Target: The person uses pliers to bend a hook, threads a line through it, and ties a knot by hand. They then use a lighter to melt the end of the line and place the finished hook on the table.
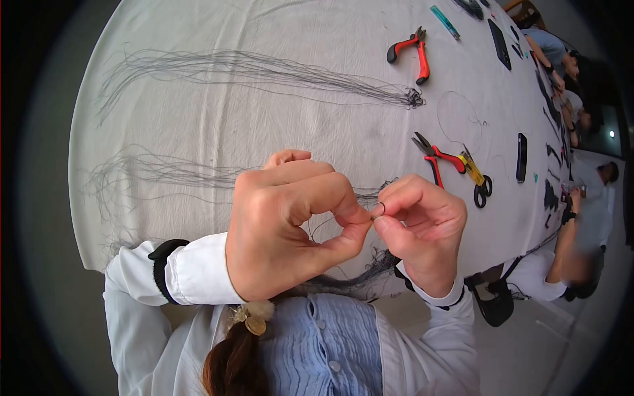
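Observation:
My left hand and my right hand meet over the near part of the table, thumb and forefinger of each pinched together. Between the fingertips is a thin dark strand with a small curved loop. Behind my hands a bundle of fine dark strands stretches out to the left, partly covered by my left hand. A darker bundle lies at the table edge below my wrists. Farther back rests another long bundle, its right end gathered in small curls.
Red-handled pliers lie at the back, with a second pair beside a yellow tool and black scissors. Black phone-like objects and a teal cutter are on the white tablecloth. Other people sit along the right side.

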A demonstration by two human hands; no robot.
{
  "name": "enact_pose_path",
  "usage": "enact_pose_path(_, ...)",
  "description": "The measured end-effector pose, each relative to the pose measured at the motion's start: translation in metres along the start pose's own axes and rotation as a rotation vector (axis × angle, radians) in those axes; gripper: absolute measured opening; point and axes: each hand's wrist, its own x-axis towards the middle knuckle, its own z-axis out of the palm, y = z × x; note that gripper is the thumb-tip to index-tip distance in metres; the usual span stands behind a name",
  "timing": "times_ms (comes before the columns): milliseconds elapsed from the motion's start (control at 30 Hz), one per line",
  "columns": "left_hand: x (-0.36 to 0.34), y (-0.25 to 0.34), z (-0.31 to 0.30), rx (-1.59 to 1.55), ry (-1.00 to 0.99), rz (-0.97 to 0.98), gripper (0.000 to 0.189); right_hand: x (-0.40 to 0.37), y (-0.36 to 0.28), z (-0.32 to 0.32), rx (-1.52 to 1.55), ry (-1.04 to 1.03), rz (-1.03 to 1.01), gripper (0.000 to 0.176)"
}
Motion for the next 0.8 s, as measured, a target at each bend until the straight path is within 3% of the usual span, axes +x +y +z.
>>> enact_pose_path(233,0.0008,-0.0006,-0.0012,0.055,-0.042,0.052,0.014,0.001,0.0008,-0.0052,0.016,-0.024,0.016,0.007)
enact_pose_path(433,0.0062,0.0031,-0.0002,-0.105,-0.027,-0.004,0.016,0.0013,0.0012,-0.0072,0.043,-0.034,0.047,0.005)
enact_pose_path(500,0.0095,0.009,-0.0002,-0.292,-0.007,-0.167,0.017,0.0015,0.0013,-0.0064,0.055,-0.031,0.068,0.005)
enact_pose_path(600,0.0071,0.0013,-0.003,-0.084,-0.139,-0.021,0.018,0.002,0.0009,-0.0068,0.069,-0.033,0.085,0.004)
enact_pose_path(800,0.0058,0.0008,-0.0039,-0.098,-0.123,-0.039,0.018,0.0011,0.0009,-0.0067,0.042,-0.036,0.056,0.005)
